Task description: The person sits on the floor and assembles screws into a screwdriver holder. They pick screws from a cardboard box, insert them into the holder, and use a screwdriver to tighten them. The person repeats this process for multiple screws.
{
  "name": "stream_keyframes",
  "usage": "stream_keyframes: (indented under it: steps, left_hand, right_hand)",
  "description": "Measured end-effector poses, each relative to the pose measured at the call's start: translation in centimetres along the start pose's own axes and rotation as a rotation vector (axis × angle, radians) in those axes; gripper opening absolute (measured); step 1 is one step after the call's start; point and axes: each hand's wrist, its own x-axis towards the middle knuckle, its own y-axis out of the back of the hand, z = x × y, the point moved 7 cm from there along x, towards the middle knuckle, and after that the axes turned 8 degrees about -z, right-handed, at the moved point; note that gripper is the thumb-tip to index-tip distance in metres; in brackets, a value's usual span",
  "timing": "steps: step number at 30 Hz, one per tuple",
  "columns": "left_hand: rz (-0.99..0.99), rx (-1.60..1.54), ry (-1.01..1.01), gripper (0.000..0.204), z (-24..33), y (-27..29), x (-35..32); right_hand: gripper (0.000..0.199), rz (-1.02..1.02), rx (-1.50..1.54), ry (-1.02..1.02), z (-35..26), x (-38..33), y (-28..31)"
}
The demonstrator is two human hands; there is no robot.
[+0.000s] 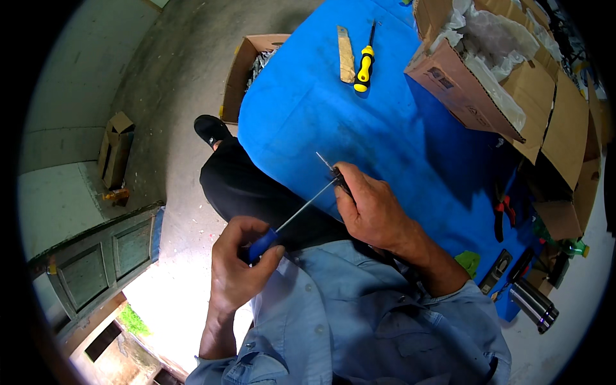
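Note:
My left hand (239, 266) is closed round the blue handle of a screwdriver (263, 245). Its thin metal shaft slants up to the right, and the tip meets a small dark part (341, 182) with a thin metal pin sticking out. That part is pinched in my right hand (372, 208); fingers cover most of it, so its kind cannot be made out. Both hands are above my lap, beside the edge of the blue-covered table (308, 122). Farther off on the cloth lie a yellow and black screwdriver (364, 67) and a blade with a tape-wrapped handle (345, 56).
An open cardboard box (468, 90) with plastic lining stands at the right. Near it lie red-handled pliers (504, 215), a green scrap (468, 262) and a shiny metal cylinder (534, 307). On the floor beyond the table sits a carton (234, 86) of metal pieces.

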Motion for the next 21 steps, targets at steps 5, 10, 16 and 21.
stream_keyframes:
  steps: [5,10,16,21]
  left_hand:
    - [0.035,0.224,-0.107,0.023,0.7,-0.1,-0.5]
    - [0.146,0.451,-0.266,0.026,1.8,-0.3,-1.0]
    - [0.204,0.635,-0.38,0.03,2.3,-0.9,-1.8]
    - [0.165,0.606,-0.353,0.036,2.4,-0.8,-1.3]
  right_hand:
    - [0.026,0.02,-0.019,0.03,-0.1,0.0,0.0]
    - [0.027,0.017,-0.008,0.004,0.1,-0.1,0.0]
    - [0.026,0.006,0.004,-0.005,0.1,0.0,0.1]
    - [0.026,0.016,-0.008,0.007,0.0,0.0,0.0]
